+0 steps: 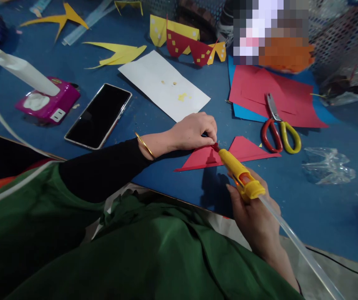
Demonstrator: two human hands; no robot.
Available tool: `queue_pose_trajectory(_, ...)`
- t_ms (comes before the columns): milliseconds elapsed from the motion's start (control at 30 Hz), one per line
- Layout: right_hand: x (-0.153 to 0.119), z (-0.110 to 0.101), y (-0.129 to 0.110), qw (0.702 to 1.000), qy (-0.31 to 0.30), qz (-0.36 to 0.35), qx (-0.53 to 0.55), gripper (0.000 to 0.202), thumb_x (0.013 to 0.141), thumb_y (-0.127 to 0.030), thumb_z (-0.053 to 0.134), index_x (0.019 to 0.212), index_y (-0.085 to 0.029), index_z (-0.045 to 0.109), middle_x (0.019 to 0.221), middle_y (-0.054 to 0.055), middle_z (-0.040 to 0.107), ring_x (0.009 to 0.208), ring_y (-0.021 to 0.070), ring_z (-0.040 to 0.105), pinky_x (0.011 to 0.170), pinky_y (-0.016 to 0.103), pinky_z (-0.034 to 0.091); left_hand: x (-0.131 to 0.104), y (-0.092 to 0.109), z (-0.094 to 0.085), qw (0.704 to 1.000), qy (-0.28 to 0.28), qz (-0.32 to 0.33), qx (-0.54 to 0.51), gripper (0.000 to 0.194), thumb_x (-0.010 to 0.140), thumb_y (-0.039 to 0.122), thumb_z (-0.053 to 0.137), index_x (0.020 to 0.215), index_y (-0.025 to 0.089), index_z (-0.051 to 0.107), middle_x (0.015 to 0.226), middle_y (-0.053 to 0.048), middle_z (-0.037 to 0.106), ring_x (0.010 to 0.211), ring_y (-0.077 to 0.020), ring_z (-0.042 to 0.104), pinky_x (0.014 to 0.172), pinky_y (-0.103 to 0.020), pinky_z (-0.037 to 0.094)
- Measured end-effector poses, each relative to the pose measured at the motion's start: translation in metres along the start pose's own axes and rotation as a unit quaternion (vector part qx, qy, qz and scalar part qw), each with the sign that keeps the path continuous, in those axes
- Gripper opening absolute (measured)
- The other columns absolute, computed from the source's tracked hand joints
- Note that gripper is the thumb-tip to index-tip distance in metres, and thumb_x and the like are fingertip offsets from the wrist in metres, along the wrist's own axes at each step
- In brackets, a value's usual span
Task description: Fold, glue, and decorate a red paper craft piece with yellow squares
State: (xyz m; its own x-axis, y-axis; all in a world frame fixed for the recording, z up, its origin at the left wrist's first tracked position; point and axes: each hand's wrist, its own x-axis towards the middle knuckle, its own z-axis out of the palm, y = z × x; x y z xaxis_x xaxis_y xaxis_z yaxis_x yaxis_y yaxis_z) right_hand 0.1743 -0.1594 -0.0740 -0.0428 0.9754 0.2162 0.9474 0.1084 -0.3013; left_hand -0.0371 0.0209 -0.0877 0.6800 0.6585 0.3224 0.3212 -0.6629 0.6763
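My right hand (pixel 257 221) is wrapped round a yellow hot glue gun (pixel 239 173), with a long clear glue stick (pixel 304 250) trailing from its back end. The gun's nozzle points at the top edge of a folded red paper piece (pixel 200 159) lying near the table's front edge. At that same spot the fingertips of my left hand (pixel 194 130) are closed on the red paper, close beside the nozzle. The nozzle's tip is small and partly hidden, so contact with the paper cannot be made out.
Scissors (pixel 273 112) lie partly on red sheets (pixel 266 91) at right. A white sheet (pixel 163 85), a phone (pixel 99 116) and a purple power socket (pixel 49 100) stretch leftwards. Red and yellow paper masks (pixel 188 41) stand behind. Clear plastic (pixel 327 165) sits at far right.
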Motion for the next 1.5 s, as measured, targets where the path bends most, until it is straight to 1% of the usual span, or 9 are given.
queue_pose_trajectory(133,0.003,0.001,-0.006,1.0,-0.002,0.015,-0.004,0.046,0.094,-0.051,0.051,0.128,-0.022,0.063,0.124,0.014,0.069,0.087,0.0249,0.071,0.064,0.034,0.056,0.0,-0.001,0.002,1.0,0.008,0.005,-0.007,0.014,0.08,0.015,0.067,0.075,0.021,0.078,0.092,-0.003,0.074,0.09,-0.0186,0.065,0.096,-0.037,0.045)
queue_pose_trajectory(267,0.005,0.0,-0.013,0.999,-0.003,0.031,-0.013,0.047,0.095,-0.053,0.046,0.119,-0.019,0.067,0.126,0.017,0.066,0.087,0.0284,0.072,0.064,0.038,0.056,0.0,-0.001,0.002,1.0,0.009,0.003,-0.011,0.014,0.08,0.014,0.067,0.074,0.022,0.077,0.092,-0.003,0.074,0.091,-0.0194,0.064,0.096,-0.038,0.045)
queue_pose_trajectory(367,0.006,-0.002,-0.014,0.999,-0.016,0.03,-0.023,0.044,0.095,-0.052,0.047,0.117,-0.02,0.068,0.127,0.018,0.066,0.087,0.0303,0.072,0.063,0.039,0.056,0.0,-0.001,0.003,1.0,0.009,0.004,-0.013,0.014,0.079,0.013,0.067,0.074,0.022,0.077,0.092,-0.003,0.074,0.09,-0.0193,0.064,0.097,-0.039,0.045)
queue_pose_trajectory(533,0.005,-0.001,-0.009,0.999,-0.006,0.016,-0.037,0.042,0.096,-0.048,0.048,0.121,-0.019,0.065,0.125,0.018,0.067,0.084,0.0292,0.073,0.061,0.037,0.056,0.0,0.0,0.003,1.0,0.011,0.002,-0.009,0.015,0.08,0.013,0.066,0.075,0.021,0.078,0.091,-0.003,0.074,0.091,-0.0193,0.065,0.096,-0.039,0.045)
queue_pose_trajectory(700,0.003,0.002,-0.001,0.998,-0.015,0.004,-0.054,0.04,0.095,-0.047,0.052,0.126,-0.023,0.062,0.129,0.017,0.065,0.084,0.0284,0.073,0.061,0.036,0.057,0.0,-0.001,0.003,1.0,0.011,0.005,-0.006,0.015,0.08,0.014,0.065,0.076,0.021,0.078,0.093,-0.004,0.074,0.092,-0.0201,0.065,0.096,-0.039,0.046)
queue_pose_trajectory(933,0.002,0.004,0.001,0.998,-0.01,-0.009,-0.066,0.048,0.096,-0.045,0.052,0.136,-0.019,0.057,0.13,0.019,0.065,0.083,0.0263,0.073,0.06,0.033,0.055,0.0,-0.001,0.003,1.0,0.011,0.006,-0.007,0.015,0.08,0.013,0.065,0.075,0.021,0.078,0.092,-0.004,0.074,0.092,-0.0193,0.065,0.096,-0.038,0.046)
queue_pose_trajectory(1100,0.002,0.007,0.001,0.997,0.025,-0.02,-0.07,0.05,0.096,-0.049,0.051,0.135,-0.019,0.059,0.124,0.016,0.068,0.077,0.0241,0.072,0.055,0.032,0.054,0.0,-0.001,0.003,1.0,0.014,0.007,-0.007,0.015,0.08,0.013,0.065,0.075,0.021,0.077,0.093,-0.003,0.074,0.091,-0.0188,0.064,0.096,-0.037,0.045)
queue_pose_trajectory(1200,0.003,0.008,0.001,0.997,0.029,-0.03,-0.068,0.049,0.096,-0.048,0.051,0.133,-0.017,0.06,0.123,0.016,0.068,0.077,0.0236,0.072,0.055,0.032,0.054,0.0,-0.001,0.003,1.0,0.013,0.005,-0.006,0.015,0.08,0.013,0.065,0.074,0.021,0.077,0.093,-0.003,0.074,0.092,-0.0188,0.064,0.095,-0.037,0.044)
queue_pose_trajectory(1500,0.004,0.007,0.002,0.995,0.032,-0.051,-0.077,0.048,0.097,-0.047,0.051,0.134,-0.018,0.058,0.122,0.016,0.069,0.076,0.0231,0.072,0.053,0.031,0.053,0.0,-0.002,0.003,1.0,0.01,0.007,-0.003,0.015,0.08,0.013,0.065,0.075,0.021,0.077,0.093,-0.003,0.074,0.092,-0.0191,0.065,0.095,-0.037,0.044)
